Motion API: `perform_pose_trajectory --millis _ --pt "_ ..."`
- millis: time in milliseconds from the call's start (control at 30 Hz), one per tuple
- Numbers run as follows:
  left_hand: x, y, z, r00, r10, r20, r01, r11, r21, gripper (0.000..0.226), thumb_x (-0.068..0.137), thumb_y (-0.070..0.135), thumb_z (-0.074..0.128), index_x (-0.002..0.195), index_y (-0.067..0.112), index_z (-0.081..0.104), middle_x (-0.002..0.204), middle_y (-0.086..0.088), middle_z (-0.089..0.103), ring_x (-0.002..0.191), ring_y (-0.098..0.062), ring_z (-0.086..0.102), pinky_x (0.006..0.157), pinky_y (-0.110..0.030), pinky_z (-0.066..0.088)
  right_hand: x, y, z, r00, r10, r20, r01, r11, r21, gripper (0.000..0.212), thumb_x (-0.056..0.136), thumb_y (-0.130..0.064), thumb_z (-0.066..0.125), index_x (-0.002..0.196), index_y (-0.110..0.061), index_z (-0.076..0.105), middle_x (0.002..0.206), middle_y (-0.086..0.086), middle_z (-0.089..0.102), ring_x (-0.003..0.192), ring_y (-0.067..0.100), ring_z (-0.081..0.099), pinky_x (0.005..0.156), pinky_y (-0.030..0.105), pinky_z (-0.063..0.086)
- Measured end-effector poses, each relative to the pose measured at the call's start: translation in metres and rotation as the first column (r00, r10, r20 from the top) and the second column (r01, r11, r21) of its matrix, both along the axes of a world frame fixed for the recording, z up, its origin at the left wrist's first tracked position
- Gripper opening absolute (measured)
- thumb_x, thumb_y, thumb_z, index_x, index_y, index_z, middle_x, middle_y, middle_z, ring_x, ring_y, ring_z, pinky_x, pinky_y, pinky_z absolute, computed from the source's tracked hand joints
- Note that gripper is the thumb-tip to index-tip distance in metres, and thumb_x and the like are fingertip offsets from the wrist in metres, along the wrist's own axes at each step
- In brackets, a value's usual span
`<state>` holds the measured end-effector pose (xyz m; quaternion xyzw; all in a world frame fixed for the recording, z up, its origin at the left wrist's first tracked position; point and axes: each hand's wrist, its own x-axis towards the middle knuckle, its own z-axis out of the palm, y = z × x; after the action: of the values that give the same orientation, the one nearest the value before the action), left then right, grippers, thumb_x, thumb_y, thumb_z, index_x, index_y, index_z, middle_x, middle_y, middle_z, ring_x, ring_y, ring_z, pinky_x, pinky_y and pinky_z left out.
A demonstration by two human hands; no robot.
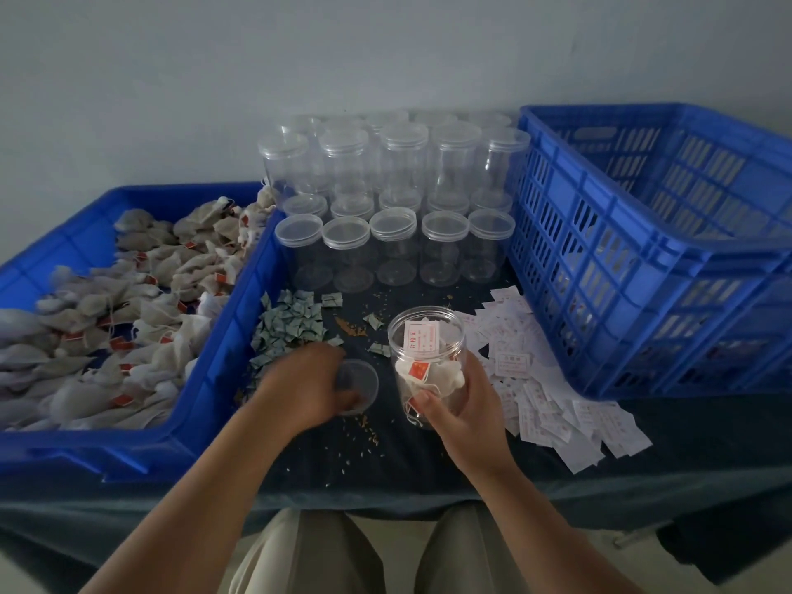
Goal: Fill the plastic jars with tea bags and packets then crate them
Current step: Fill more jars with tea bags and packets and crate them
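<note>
Gripping jar [428, 349] upright: R hand [467, 413] wraps it. L hand [304, 383] grasps lid [369, 379] just left of jar, below its open mouth

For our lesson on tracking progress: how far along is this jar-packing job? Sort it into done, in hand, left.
Done: one jar holds tea bags and a white slip. In hand: the right hand grips that jar while the left hand grips its lid. Left: capping it, filling the many empty jars, and crating; I cannot make out any jars in the blue crate.
</note>
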<state>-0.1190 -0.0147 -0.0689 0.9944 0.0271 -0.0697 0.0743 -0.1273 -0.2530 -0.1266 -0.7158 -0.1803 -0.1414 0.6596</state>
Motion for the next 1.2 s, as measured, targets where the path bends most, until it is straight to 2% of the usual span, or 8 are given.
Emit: perform_pose_trajectory --millis 200,367,467,567,700,767,967,1200 --pt "-0.004 -0.007 -0.024 0.974 0.103 0.202 -0.066 0.981 -0.181 0.077 0.079 0.044 0.087 0.146 0.036 0.049 0.131 0.009 0.059 0.108 -0.011 0.061 0.086 -0.030 0.054 -0.001 0.000 0.002 1.000 -0.003 0.013 0.004 0.999 -0.050 0.043 0.091 -0.051 0.077 0.128 -0.056 0.056 0.119 -0.020 0.072 0.106 0.007 0.073 0.082 0.016 0.058" --pt "0.003 -0.007 -0.005 0.918 0.283 0.278 -0.081 0.821 -0.565 0.003 0.096 0.041 0.070 0.096 0.040 0.067 0.084 0.014 0.070 0.075 0.003 0.067 0.059 -0.015 0.044 -0.001 0.000 -0.003 0.996 0.084 -0.042 -0.085 0.996 -0.021 0.060 0.088 -0.066 0.077 0.131 -0.028 0.062 0.117 -0.008 0.076 0.107 0.015 0.076 0.084 0.032 0.064" --pt "0.003 -0.013 0.016 0.883 0.384 0.269 -0.051 0.650 -0.759 0.005 0.098 0.045 0.064 0.102 0.042 0.063 0.095 0.021 0.070 0.084 0.009 0.064 0.065 -0.025 0.048 0.000 0.000 -0.003 0.992 0.118 -0.037 -0.119 0.991 -0.053 0.058 0.087 -0.059 0.081 0.129 -0.023 0.064 0.116 -0.009 0.076 0.105 0.013 0.076 0.083 0.023 0.061" --pt "-0.003 -0.018 0.034 0.950 0.225 0.216 0.062 0.544 -0.837 0.027 0.095 0.050 0.059 0.121 0.055 0.055 0.114 0.035 0.063 0.098 0.010 0.065 0.080 -0.028 0.053 0.002 0.000 -0.005 0.989 0.137 -0.053 -0.142 0.985 -0.103 0.043 0.086 -0.045 0.088 0.119 -0.028 0.065 0.107 -0.005 0.077 0.093 0.016 0.076 0.072 0.029 0.062" --pt "-0.013 -0.025 0.039 0.957 -0.177 0.231 0.280 0.778 -0.563 0.075 0.090 0.080 0.058 0.153 0.060 0.021 0.151 0.038 0.040 0.131 0.016 0.047 0.101 -0.023 0.046 0.003 0.000 -0.007 0.989 0.134 -0.065 -0.142 0.979 -0.147 0.046 0.083 -0.044 0.091 0.118 -0.030 0.065 0.099 -0.003 0.075 0.081 0.017 0.073 0.065 0.023 0.057" --pt "-0.015 -0.034 0.040 0.934 -0.250 0.254 0.340 0.838 -0.426 0.091 0.080 0.091 0.057 0.156 0.055 0.023 0.157 0.033 0.031 0.144 0.008 0.030 0.116 -0.031 0.034 0.003 0.000 -0.007 0.988 0.126 -0.086 -0.139 0.976 -0.168 0.049 0.082 -0.048 0.090 0.120 -0.030 0.065 0.100 -0.004 0.075 0.082 0.018 0.072 0.066 0.026 0.058" --pt "-0.017 -0.062 0.053 0.927 -0.306 0.217 0.361 0.884 -0.297 0.079 0.077 0.095 0.049 0.145 0.059 0.036 0.158 0.028 0.029 0.152 -0.007 0.021 0.126 -0.052 0.023 0.004 0.001 -0.006 0.980 0.157 -0.122 -0.177 0.969 -0.175 0.066 0.079 -0.061 0.091 0.133 -0.036 0.062 0.119 -0.008 0.074 0.102 0.016 0.073 0.080 0.031 0.062" --pt "-0.009 -0.094 0.054 0.995 -0.027 0.096 0.057 0.945 -0.322 0.086 0.092 0.087 0.027 0.160 0.034 0.031 0.171 0.006 0.025 0.157 -0.025 0.026 0.121 -0.050 0.029 0.004 0.002 -0.012 0.997 0.058 -0.057 -0.070 0.967 -0.247 0.061 0.071 -0.066 0.091 0.121 -0.044 0.063 0.108 -0.012 0.069 0.083 0.017 0.066 0.060 0.019 0.052"
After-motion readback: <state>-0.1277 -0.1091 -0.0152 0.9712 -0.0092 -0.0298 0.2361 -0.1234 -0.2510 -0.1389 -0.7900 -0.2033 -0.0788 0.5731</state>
